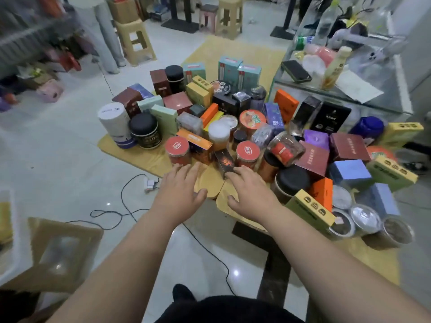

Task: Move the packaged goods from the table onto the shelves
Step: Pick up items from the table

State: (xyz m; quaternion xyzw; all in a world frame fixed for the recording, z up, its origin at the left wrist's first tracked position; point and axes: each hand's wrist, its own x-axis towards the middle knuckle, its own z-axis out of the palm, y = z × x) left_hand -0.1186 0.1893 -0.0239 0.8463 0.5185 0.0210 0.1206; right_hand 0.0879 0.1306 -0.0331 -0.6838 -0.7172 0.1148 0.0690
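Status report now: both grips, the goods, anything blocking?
Left grip open near red-lidded jar. Right grip open, fingertips at dark box; contact unclear. Nothing lifted yet. Second red-lidded jar close beside box.

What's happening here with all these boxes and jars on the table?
A person leans over a yellow table piled with packaged goods and reaches in with both bare hands. The left hand is open just short of a red-lidded jar. The right hand is open beside a small dark box. Nothing is picked up yet.
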